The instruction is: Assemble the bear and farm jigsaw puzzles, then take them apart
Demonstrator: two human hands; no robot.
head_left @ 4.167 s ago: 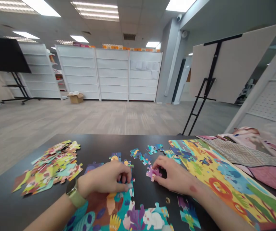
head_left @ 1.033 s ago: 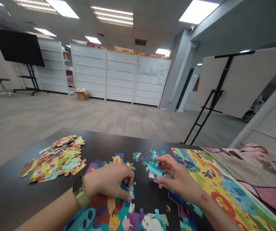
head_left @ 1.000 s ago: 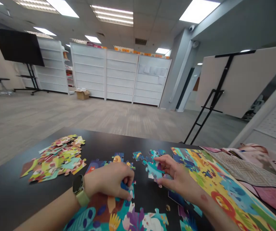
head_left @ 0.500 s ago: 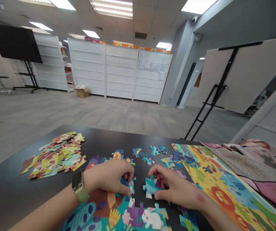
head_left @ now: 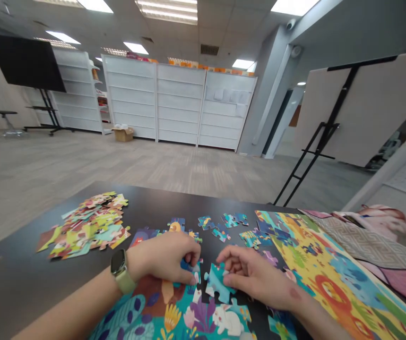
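Observation:
A partly assembled jigsaw puzzle [head_left: 153, 326], teal with flowers and a white rabbit, lies on the dark table before me. My left hand [head_left: 169, 257], with a watch at the wrist, rests on its upper right part. Its fingers are curled and its thumb lies at an edge piece [head_left: 196, 274]. Just right of that edge, my right hand [head_left: 247, 274] has its thumb on a teal puzzle piece [head_left: 217, 283], the other fingers bent behind it. A narrow gap separates this piece from the left-hand edge; its lower side is close to the rabbit section.
A heap of loose pieces [head_left: 89, 226] lies at the left. Several blue pieces [head_left: 220, 232] are scattered beyond my hands. A yellow picture sheet [head_left: 305, 255] with animals lies at the right, beside a patterned cloth bag [head_left: 355, 241]. The table [head_left: 146, 198] ends beyond the pieces.
My right hand has moved the teal piece a little left and turned it, closer to the puzzle's edge. My left hand stays in place on the puzzle.

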